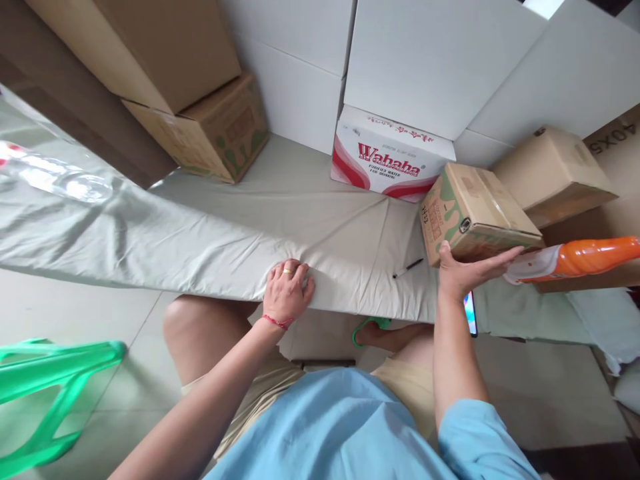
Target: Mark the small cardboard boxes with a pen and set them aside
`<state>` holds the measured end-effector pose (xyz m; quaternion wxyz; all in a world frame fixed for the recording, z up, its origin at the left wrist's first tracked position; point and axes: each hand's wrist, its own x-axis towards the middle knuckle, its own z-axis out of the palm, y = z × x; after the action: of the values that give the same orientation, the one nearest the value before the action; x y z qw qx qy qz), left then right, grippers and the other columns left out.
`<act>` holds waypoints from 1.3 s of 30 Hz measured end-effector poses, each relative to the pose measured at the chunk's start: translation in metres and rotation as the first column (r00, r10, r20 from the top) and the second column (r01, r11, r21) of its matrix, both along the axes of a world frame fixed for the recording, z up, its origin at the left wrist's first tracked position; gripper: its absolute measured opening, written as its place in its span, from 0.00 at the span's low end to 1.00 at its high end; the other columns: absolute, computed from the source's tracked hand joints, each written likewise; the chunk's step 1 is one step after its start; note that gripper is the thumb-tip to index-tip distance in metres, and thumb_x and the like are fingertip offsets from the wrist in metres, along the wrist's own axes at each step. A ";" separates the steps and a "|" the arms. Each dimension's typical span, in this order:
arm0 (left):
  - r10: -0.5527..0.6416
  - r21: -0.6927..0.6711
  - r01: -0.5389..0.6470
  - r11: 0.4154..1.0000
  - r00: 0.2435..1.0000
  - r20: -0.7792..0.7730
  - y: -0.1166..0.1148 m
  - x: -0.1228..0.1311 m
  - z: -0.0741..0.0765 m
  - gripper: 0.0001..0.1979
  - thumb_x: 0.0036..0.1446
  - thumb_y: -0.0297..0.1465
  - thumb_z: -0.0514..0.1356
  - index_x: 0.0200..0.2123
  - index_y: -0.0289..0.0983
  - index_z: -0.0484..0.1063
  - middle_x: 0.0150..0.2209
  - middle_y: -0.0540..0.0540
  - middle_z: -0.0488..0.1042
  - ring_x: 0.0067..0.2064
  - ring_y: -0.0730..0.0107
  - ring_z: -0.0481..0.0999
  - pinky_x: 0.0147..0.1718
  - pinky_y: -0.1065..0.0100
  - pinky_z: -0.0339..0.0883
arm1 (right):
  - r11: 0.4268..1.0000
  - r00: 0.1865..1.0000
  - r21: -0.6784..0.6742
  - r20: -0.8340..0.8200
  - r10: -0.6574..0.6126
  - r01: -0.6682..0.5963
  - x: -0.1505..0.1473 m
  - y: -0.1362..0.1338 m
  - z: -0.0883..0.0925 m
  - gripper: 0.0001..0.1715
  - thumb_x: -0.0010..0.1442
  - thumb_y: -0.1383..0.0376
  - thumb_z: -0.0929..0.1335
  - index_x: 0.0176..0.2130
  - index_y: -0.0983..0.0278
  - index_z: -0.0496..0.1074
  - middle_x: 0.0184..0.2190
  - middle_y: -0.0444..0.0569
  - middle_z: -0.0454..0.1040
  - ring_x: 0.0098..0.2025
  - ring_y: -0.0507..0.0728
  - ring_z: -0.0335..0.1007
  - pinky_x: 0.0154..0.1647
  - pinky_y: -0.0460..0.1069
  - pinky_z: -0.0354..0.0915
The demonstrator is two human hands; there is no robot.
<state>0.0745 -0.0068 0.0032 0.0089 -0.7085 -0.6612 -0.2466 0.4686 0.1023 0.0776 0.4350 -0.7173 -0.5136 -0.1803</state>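
My left hand rests knuckles-up on the front edge of a pale grey-green sheet that covers a low surface, its fingers curled down onto the cloth. My right hand is open, palm against the near side of a small brown and green carton, which sits tilted on the sheet. A black pen lies on the cloth just left of that hand. A phone peeks out under my right wrist.
A white and red Wahaha box stands behind. Brown cartons are stacked at back left, another carton at right, white boards behind. An orange bottle lies at right. A green plastic stool is lower left.
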 end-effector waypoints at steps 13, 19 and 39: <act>0.004 0.017 -0.004 1.000 1.000 -0.013 -0.001 0.000 -0.003 0.12 0.70 0.33 0.59 0.50 0.37 0.79 0.51 0.33 0.79 0.56 0.43 0.77 0.55 0.47 0.71 | 0.981 0.983 0.075 -0.062 -0.173 0.177 -0.023 0.017 -0.022 0.85 0.46 0.42 0.77 0.78 0.78 0.32 0.71 0.83 0.51 0.73 0.84 0.50 0.69 0.77 0.56; 0.005 0.010 -0.005 1.000 1.000 0.002 -0.001 0.000 -0.002 0.11 0.70 0.32 0.58 0.49 0.37 0.79 0.51 0.33 0.79 0.56 0.43 0.77 0.55 0.47 0.71 | 0.989 0.986 0.063 -0.116 -0.123 0.131 -0.010 0.021 -0.030 0.87 0.45 0.43 0.78 0.77 0.82 0.30 0.71 0.85 0.48 0.76 0.85 0.44 0.75 0.77 0.49; 0.029 0.016 -0.029 0.999 0.999 -0.021 -0.003 0.000 -0.003 0.11 0.70 0.34 0.58 0.49 0.37 0.79 0.52 0.33 0.80 0.53 0.43 0.78 0.54 0.48 0.70 | 0.987 0.982 0.014 -0.107 -0.156 0.158 0.001 0.029 -0.061 0.91 0.47 0.35 0.78 0.77 0.80 0.29 0.69 0.83 0.54 0.72 0.85 0.54 0.72 0.78 0.54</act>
<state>0.0748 -0.0093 0.0004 0.0251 -0.7013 -0.6693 -0.2442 0.4699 0.1317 0.0166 0.4541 -0.7592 -0.4295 -0.1815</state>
